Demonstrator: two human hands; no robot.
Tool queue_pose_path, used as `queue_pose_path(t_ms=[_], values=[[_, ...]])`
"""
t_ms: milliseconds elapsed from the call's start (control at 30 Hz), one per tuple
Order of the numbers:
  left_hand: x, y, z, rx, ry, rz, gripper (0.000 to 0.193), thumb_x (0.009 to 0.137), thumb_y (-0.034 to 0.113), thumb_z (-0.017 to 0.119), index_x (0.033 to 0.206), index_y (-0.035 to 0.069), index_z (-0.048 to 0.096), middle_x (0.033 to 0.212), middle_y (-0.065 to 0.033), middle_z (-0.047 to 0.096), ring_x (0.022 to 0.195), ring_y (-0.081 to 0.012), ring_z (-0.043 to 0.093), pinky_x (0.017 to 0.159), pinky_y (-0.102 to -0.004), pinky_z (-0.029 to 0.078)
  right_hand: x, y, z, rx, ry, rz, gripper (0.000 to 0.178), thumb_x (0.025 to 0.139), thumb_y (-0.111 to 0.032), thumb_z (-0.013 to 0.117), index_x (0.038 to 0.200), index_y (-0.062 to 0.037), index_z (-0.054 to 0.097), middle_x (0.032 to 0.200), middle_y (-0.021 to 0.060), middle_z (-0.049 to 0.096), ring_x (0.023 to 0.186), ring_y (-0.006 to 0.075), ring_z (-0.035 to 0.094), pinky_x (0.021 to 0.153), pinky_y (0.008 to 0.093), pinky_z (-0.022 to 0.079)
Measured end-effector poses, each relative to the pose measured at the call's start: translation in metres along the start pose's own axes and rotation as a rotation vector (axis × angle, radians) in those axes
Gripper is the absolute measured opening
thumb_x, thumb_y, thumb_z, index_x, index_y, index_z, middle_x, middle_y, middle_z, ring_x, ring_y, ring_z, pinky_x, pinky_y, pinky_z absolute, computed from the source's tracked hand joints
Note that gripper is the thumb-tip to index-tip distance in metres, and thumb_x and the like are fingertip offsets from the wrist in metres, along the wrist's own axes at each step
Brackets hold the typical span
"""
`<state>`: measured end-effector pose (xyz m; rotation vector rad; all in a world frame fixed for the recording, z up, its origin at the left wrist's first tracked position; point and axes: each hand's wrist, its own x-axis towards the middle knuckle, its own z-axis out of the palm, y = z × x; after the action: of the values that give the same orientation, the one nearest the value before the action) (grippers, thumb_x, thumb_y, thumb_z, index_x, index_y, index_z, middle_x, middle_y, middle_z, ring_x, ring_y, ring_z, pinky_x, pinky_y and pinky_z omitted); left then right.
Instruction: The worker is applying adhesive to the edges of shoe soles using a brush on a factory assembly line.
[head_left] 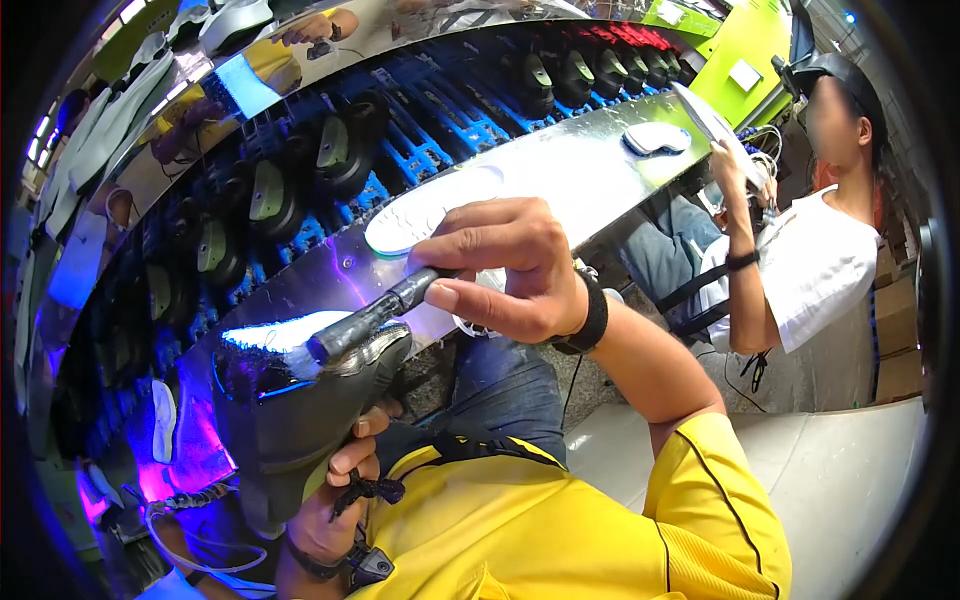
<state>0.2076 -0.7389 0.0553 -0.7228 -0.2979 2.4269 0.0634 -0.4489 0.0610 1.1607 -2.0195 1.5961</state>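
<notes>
My left hand (340,490) grips a black shoe upper (275,425), bottom side up, from its near side. A bright bluish-white glow covers the upturned bottom. In my right hand (510,265) is a brush (370,325) with a dark, wrapped-looking handle, pinched between thumb and fingers. Its bristles touch the glowing bottom of the shoe, close to the edge. Just beyond my right hand, a pale shoe sole (415,215) lies on the metal ledge (560,165).
Beyond the ledge runs a line of blue racks (430,150) bearing several dark shoes. Another sole (655,138) rests farther right, and one more (163,420) at left. A co-worker (820,250) in white sits at right, holding a pale sole. Cables (200,540) hang at lower left.
</notes>
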Motion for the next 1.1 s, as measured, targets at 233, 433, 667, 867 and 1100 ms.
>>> queue_pose_path(t_ms=[233,433,667,867,1100], values=[[0.0,0.011,-0.017,-0.057,-0.146,-0.123,0.029,0.112,0.016,0.052,0.128,-0.003,0.036,0.104,-0.0117,0.042,0.088,-0.0176,0.054,0.086,-0.0248,0.053,-0.028,0.006,0.011,-0.017,-0.002,0.129,0.032,0.09,-0.019,0.076,0.103,0.0106,0.078,0.08,0.0203,0.07,0.068,0.0276,0.069,0.062,0.0351,0.051],[-0.01,0.018,-0.021,0.252,0.055,0.135,0.029,0.108,0.012,0.056,0.129,-0.005,0.046,0.098,-0.0109,0.053,0.082,-0.0183,0.059,0.072,-0.0219,0.056,-0.024,-0.016,-0.004,-0.073,0.035,0.147,0.031,0.087,-0.018,0.076,0.101,0.0097,0.078,0.078,0.017,0.07,0.064,0.0249,0.066,0.062,0.0348,0.049],[-0.006,0.023,-0.017,1.492,0.017,0.608,0.031,0.108,0.013,0.056,0.135,0.0,0.062,0.118,-0.0143,0.07,0.099,-0.019,0.072,0.077,-0.0276,0.062,0.008,-0.04,-0.019,-0.192,-0.061,-0.032,0.026,0.083,-0.016,0.077,0.1,0.0039,0.08,0.078,0.0135,0.073,0.063,0.0229,0.066,0.059,0.0329,0.049],[0.002,0.015,0.009,1.138,0.281,0.583,0.047,0.112,0.036,0.051,0.144,0.001,0.057,0.135,-0.0157,0.07,0.117,-0.0265,0.072,0.106,-0.0404,0.058,0.023,-0.046,-0.024,-0.321,-0.085,-0.168,0.027,0.074,-0.013,0.082,0.099,-0.0006,0.08,0.076,0.0111,0.073,0.061,0.0235,0.067,0.057,0.033,0.05],[0.025,0.028,0.002,0.794,0.127,0.454,0.05,0.112,0.04,0.052,0.144,0.003,0.056,0.133,-0.0162,0.071,0.118,-0.0288,0.072,0.105,-0.0442,0.058,0.019,-0.043,-0.026,-0.377,-0.086,-0.021,0.019,0.08,-0.014,0.086,0.094,-0.0024,0.079,0.074,0.0101,0.071,0.06,0.0263,0.067,0.054,0.0349,0.049]])
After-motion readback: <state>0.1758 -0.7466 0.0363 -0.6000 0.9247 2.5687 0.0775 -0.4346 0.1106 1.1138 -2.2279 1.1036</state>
